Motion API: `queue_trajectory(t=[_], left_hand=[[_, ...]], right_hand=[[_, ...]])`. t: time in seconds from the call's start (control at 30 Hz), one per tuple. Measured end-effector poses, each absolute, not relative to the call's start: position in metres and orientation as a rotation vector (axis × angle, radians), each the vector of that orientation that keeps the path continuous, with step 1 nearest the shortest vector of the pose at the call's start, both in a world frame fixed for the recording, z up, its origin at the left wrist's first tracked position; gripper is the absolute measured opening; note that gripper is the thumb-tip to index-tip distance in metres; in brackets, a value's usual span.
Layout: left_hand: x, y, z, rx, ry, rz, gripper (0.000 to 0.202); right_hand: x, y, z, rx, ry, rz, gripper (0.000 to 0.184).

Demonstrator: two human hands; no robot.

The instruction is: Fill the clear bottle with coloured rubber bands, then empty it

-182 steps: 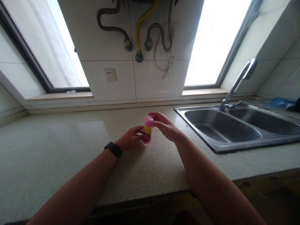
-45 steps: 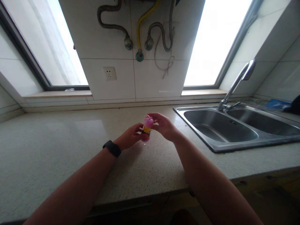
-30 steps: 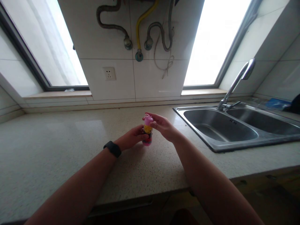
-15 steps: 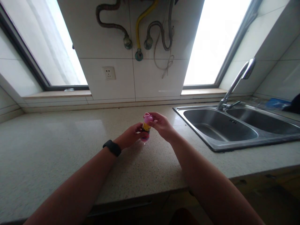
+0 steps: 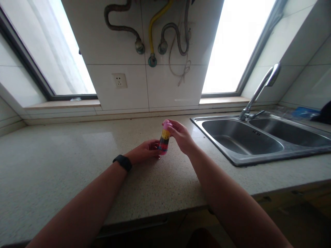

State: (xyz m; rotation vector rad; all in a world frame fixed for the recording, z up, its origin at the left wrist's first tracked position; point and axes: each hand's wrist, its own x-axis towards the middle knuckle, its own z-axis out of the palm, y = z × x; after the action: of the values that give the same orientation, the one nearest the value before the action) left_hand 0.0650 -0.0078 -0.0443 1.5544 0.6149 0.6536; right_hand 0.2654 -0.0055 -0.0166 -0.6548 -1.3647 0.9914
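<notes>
On the left, over the pale speckled stone countertop [image 5: 59, 168], the bare left hand [image 5: 144, 151], a black band [image 5: 122, 162] round its wrist, curved its fingers at the lower side of a small, slim, bottle-shaped container [image 5: 164, 137], though whether they gripped it could not be told. Between the hands the container tilted, its rounded pink top rightward above yellow, black and red bands, any print too small to read. The right hand [image 5: 182, 137] clamped that top, left of the stainless-steel double-bowl sink [image 5: 258, 158].
</notes>
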Motion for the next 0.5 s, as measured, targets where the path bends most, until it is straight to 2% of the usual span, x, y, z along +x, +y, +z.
queue_trajectory(t=[0.5], left_hand=[[0.0628,-0.0056,-0.0457,1.572,0.56,0.609,0.049]], right_hand=[[0.2711,-0.0032,-0.018,-0.659,-1.331,1.114,0.036]])
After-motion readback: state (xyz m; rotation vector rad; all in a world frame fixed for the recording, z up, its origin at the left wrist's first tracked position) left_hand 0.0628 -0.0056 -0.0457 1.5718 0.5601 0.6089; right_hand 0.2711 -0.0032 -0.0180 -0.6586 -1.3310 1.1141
